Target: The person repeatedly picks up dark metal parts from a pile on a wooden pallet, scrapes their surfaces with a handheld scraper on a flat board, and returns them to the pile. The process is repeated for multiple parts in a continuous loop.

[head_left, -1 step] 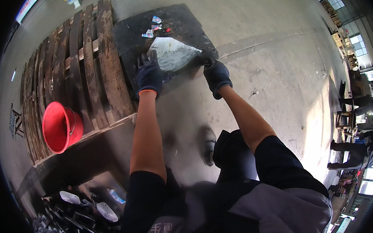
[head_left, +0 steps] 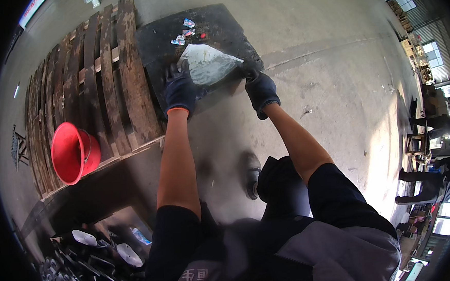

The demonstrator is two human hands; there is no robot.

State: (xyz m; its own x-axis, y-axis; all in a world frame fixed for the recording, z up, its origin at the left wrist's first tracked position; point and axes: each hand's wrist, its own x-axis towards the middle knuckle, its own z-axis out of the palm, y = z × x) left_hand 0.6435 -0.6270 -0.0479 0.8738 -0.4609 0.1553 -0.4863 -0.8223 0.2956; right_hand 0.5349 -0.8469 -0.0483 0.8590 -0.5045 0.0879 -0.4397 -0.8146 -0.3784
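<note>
A pale, partly see-through plastic sheet (head_left: 207,64), wide on the left and tapering to a corner on the right, is stretched over a black square board (head_left: 157,36). My left hand (head_left: 179,89), in a dark glove with an orange cuff, grips its left edge, thumb toward the sheet. The sheet's right corner is pinched by my right hand (head_left: 261,89), gloved alike; its fingertips are partly lost against the dark board. Beyond the sheet lie crumpled, colourful wrapper scraps (head_left: 179,40) and a small red piece (head_left: 203,35).
A worn wooden pallet (head_left: 105,75) adjoins the board on the left, with a red bucket (head_left: 69,155) tipped at its near edge. Black parts with white pieces (head_left: 129,254) are piled at lower left, near a bottle (head_left: 140,236). A person (head_left: 428,182) bends over at far right.
</note>
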